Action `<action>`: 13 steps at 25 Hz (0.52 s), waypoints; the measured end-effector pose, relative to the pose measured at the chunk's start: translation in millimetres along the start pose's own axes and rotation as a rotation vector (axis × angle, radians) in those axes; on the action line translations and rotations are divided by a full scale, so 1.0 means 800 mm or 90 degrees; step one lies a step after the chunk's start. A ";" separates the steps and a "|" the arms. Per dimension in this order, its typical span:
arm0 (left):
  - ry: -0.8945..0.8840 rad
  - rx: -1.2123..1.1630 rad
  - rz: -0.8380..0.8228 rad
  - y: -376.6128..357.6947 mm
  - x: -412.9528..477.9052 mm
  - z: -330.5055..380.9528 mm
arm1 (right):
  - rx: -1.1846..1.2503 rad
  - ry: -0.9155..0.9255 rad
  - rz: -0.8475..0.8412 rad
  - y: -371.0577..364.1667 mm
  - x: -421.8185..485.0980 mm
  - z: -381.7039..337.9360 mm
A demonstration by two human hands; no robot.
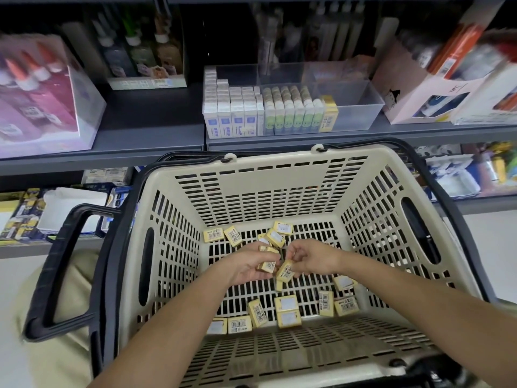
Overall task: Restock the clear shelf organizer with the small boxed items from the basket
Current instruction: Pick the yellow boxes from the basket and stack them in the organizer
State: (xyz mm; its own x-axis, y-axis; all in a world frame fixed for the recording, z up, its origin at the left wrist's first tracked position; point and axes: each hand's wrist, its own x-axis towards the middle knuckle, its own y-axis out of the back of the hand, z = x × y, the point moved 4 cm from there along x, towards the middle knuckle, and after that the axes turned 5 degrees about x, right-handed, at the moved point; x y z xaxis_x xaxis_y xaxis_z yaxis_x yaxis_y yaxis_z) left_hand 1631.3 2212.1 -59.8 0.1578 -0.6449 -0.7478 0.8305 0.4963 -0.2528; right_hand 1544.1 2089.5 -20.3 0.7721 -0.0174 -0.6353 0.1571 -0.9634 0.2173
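Observation:
A beige slotted basket (277,180) with black handles fills the lower view. Several small yellow boxes (288,303) with barcode labels lie scattered on its floor. Both my hands are inside it, close together. My left hand (249,266) is closed around a few yellow boxes (267,264). My right hand (310,259) pinches one yellow box (285,271) by its top, tilted. On the shelf above stands the clear organizer (361,107), with white and green boxes in its left part, one row of yellow boxes (328,113), and bare space at its right.
A grey shelf edge (279,141) runs just above the basket's far rim. A pink glue display box (42,107) sits at left and a pink carton (414,91) at right of the organizer. A lower shelf holds packaged goods on both sides.

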 end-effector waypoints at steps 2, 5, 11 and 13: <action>0.004 0.006 -0.022 -0.005 0.000 -0.001 | 0.010 0.000 0.017 0.000 0.001 0.002; 0.016 0.053 -0.051 -0.004 -0.002 -0.001 | 0.097 0.010 0.042 -0.001 0.002 -0.002; 0.027 -0.033 0.061 0.022 -0.011 0.001 | -0.149 0.028 0.094 -0.008 0.012 0.004; 0.027 -0.101 0.096 0.034 -0.011 0.001 | -0.414 0.083 0.026 -0.029 0.015 0.013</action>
State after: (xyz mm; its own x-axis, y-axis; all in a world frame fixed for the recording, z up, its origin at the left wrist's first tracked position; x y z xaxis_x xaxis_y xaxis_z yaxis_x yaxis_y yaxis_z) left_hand 1653.0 2231.2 -59.8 0.2488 -0.5337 -0.8083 0.7047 0.6722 -0.2269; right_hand 1543.5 2108.8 -40.4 0.8470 0.0219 -0.5312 0.4345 -0.6044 0.6678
